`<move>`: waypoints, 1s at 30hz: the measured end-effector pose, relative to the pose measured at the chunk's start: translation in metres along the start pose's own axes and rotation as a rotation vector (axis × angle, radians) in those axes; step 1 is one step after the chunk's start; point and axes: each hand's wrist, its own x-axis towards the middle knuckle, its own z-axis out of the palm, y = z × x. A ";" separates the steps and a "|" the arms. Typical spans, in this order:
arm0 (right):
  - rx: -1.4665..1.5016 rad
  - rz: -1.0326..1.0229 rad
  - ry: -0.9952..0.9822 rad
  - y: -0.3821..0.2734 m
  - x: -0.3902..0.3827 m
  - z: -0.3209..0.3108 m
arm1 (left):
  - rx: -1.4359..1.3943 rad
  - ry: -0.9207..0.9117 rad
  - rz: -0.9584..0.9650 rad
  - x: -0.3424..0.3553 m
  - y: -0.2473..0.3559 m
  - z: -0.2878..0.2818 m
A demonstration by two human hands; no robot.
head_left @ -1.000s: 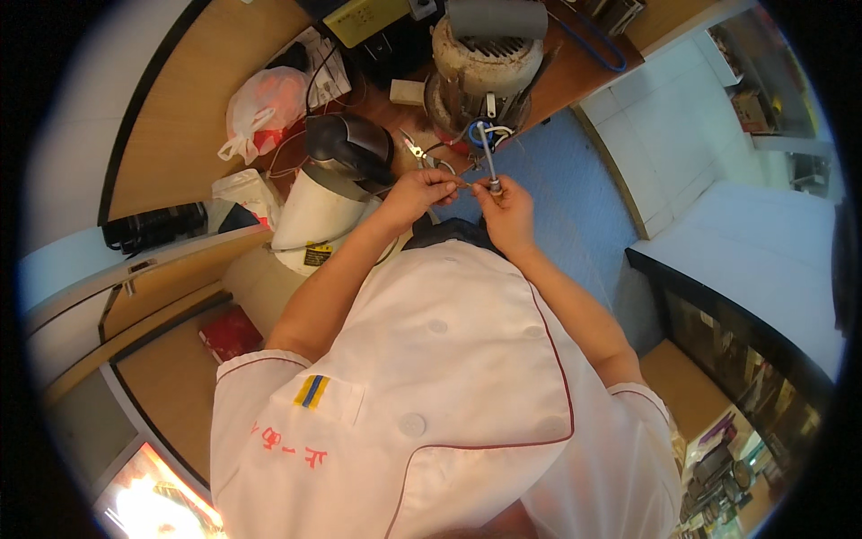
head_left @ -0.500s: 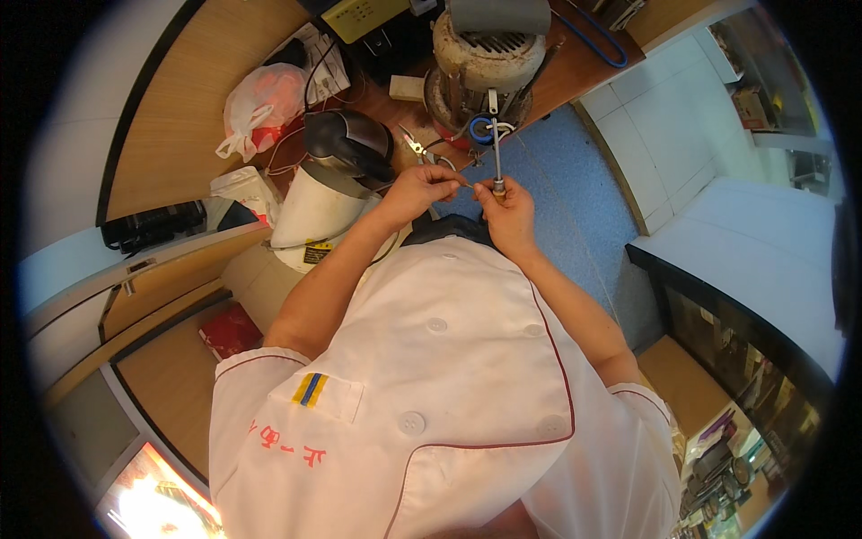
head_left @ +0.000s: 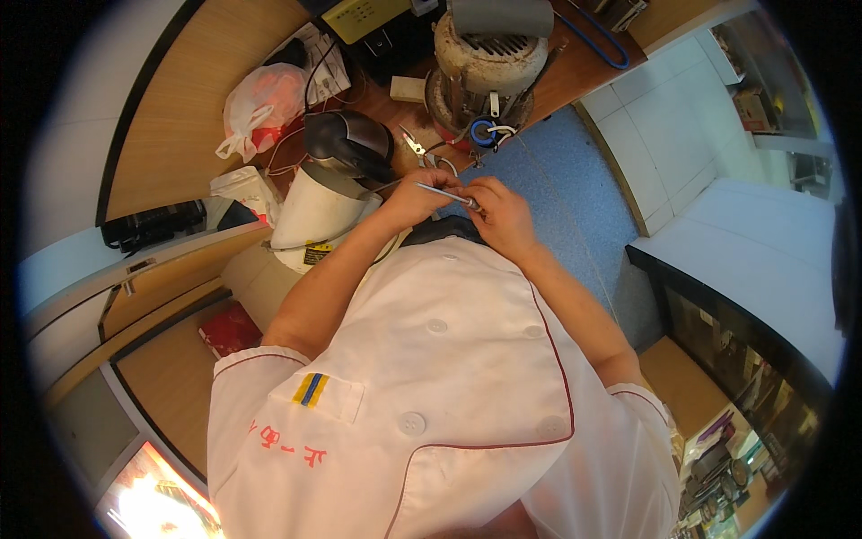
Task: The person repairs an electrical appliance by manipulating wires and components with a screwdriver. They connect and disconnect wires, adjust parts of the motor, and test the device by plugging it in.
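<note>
My right hand [head_left: 503, 220] is closed on a screwdriver [head_left: 447, 194], its shaft lying across the fingers of my left hand [head_left: 420, 202]. My left hand's fingers are pressed together on something too small and hidden to make out. Beyond my hands, a stained electric motor unit [head_left: 488, 63] stands on the brown bench, with a blue ring and pale wires [head_left: 482, 132] at its lower front. Open pliers [head_left: 413, 145] lie just past my left hand, beside a black and steel kettle-like appliance [head_left: 346, 144].
A white container [head_left: 296, 220], plastic bag [head_left: 265, 99], papers and cords crowd the bench [head_left: 566, 81] at left. A yellow box [head_left: 364, 18] sits at the back. Blue flooring [head_left: 575, 216] lies right of my hands. A dark-framed display case [head_left: 709, 323] stands at right.
The screwdriver, earlier pointing away toward the motor from my right hand, has swung down and left to lie across my left fingers. My right hand has turned with it.
</note>
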 end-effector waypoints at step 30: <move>0.288 0.301 0.221 0.022 -0.031 0.028 | 0.484 0.079 0.407 -0.009 -0.001 0.022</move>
